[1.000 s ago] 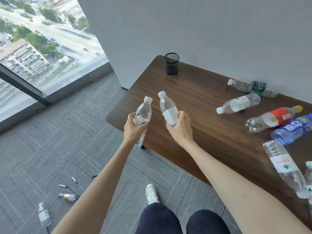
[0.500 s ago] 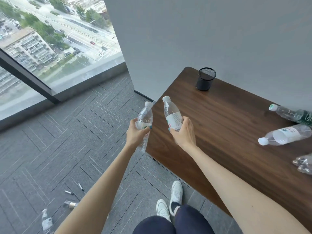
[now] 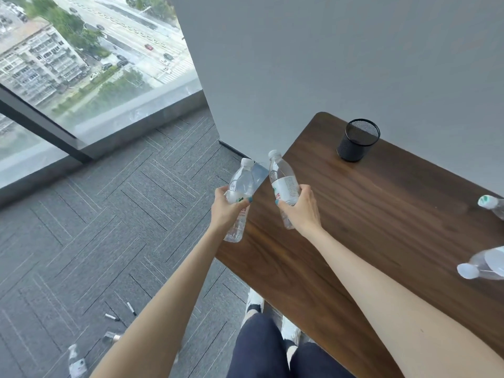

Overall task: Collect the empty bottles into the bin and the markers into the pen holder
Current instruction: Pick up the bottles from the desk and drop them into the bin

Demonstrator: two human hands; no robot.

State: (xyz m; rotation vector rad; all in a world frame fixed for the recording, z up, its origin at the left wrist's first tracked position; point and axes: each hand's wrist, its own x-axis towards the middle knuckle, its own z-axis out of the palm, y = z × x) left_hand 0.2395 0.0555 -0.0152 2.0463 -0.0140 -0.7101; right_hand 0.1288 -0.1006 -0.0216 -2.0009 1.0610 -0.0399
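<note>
My left hand [image 3: 225,210] grips a clear empty bottle [image 3: 240,184] with a white cap, held upright beside the table's left end. My right hand [image 3: 301,210] grips a second clear bottle [image 3: 282,177] with a white label, over the table's left part. A black mesh pen holder [image 3: 357,140] stands at the table's far left corner. Two markers [image 3: 131,308] [image 3: 111,317] lie on the carpet at lower left, next to a small bottle [image 3: 112,336] and another clear bottle [image 3: 76,361]. No bin is in view.
The dark wooden table [image 3: 381,219] runs along a grey wall [image 3: 327,64]. Two more bottles [image 3: 491,203] [image 3: 484,264] lie at its right edge. A floor-height window [image 3: 81,64] is at the left. My legs and white shoes [image 3: 255,300] are below.
The view has swung left, so most bottles on the table have slid out of frame. Both hands keep their bottles, now nearer the table's left end.
</note>
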